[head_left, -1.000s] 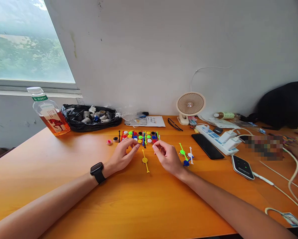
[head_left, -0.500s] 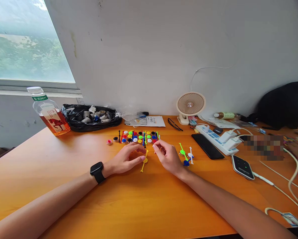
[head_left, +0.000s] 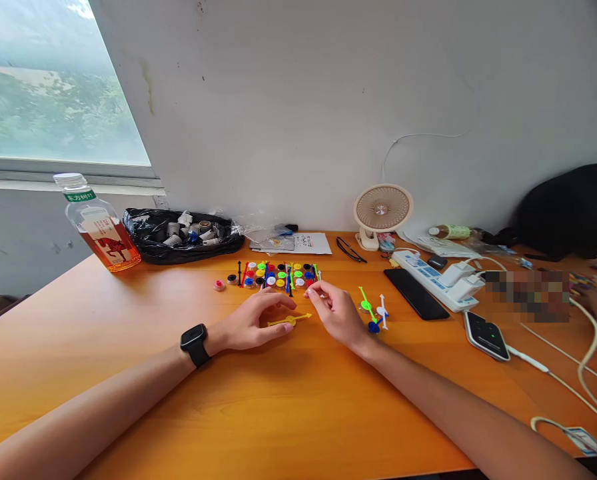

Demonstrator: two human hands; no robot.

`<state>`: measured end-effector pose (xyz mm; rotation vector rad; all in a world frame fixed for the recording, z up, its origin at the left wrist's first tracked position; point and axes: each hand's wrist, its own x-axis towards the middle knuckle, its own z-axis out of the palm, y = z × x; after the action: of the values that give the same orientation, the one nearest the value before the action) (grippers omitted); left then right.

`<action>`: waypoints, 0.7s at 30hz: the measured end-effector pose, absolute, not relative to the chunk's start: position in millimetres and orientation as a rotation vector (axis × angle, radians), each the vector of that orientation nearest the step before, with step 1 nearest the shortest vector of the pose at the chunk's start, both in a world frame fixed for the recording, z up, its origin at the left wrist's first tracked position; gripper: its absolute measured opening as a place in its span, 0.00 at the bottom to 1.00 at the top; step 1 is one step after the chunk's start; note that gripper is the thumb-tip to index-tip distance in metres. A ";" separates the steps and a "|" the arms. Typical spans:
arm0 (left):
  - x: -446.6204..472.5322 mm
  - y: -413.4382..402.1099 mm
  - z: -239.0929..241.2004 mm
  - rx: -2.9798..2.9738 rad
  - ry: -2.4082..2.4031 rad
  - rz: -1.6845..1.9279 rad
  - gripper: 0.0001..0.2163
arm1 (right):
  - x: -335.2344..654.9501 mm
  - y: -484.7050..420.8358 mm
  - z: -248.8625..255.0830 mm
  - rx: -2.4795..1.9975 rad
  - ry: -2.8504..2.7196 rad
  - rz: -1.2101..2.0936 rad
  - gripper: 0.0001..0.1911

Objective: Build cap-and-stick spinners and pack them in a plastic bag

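My left hand (head_left: 252, 323), with a black watch on its wrist, pinches a yellow stick with a disc on it (head_left: 289, 320); the stick lies nearly level just above the orange table (head_left: 128, 320). My right hand (head_left: 334, 311) is curled beside it, thumb and forefinger pinched on a small pale piece that I cannot make out. Behind both hands lies a cluster of coloured discs and sticks (head_left: 277, 275). Green, white and blue sticks with discs (head_left: 372, 311) lie just right of my right hand.
A tea bottle (head_left: 97, 227) and a black bag of small parts (head_left: 183, 235) stand at the back left. A small fan (head_left: 381, 212), a power strip (head_left: 438, 279), a black phone (head_left: 415, 293), another device (head_left: 486, 335) and cables fill the right side.
My left hand has come back from the disc cluster and taken hold of the yellow stick, turning it from pointing towards me to lying nearly level. My right hand has barely moved.
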<state>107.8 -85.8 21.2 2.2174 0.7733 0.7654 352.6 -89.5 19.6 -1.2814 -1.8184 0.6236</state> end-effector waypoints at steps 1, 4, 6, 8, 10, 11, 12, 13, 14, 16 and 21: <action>107.8 -85.9 21.7 2.220 0.784 0.776 0.16 | 352.2 -90.0 19.7 -1.291 -1.815 0.629 0.17; 107.7 -85.6 23.0 2.222 0.850 0.882 0.14 | 350.3 -92.8 20.6 -1.326 -1.800 0.685 0.20; 107.3 -84.7 23.2 2.206 0.904 0.994 0.14 | 349.5 -94.5 22.0 -1.328 -1.782 0.702 0.24; 107.1 -83.5 22.9 2.190 0.941 1.086 0.15 | 349.6 -95.2 23.8 -1.305 -1.758 0.675 0.26; 107.1 -82.3 22.2 2.188 0.962 1.133 0.15 | 350.5 -94.6 24.8 -1.276 -1.743 0.653 0.26; 107.2 -82.0 21.9 2.191 0.968 1.140 0.15 | 351.0 -94.0 24.6 -1.269 -1.742 0.649 0.26; 107.4 -81.8 21.6 2.196 0.972 1.143 0.15 | 351.4 -93.2 24.0 -1.266 -1.746 0.646 0.26; 107.7 -81.7 21.4 2.202 0.975 1.146 0.15 | 351.8 -92.6 23.0 -1.262 -1.754 0.640 0.25; 108.0 -81.7 21.2 2.208 0.978 1.149 0.14 | 352.0 -92.2 21.8 -1.258 -1.766 0.629 0.25; 108.5 -81.9 21.2 2.220 0.988 1.165 0.14 | 351.9 -92.5 19.7 -1.252 -1.799 0.593 0.24; 109.3 -80.9 20.6 2.234 1.034 1.192 0.15 | 350.0 -97.8 20.5 -1.253 -1.874 0.525 0.23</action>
<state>109.3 -80.9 20.6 2.2344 1.0341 1.1916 350.0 -97.8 20.5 -1.2532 -1.8737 0.5251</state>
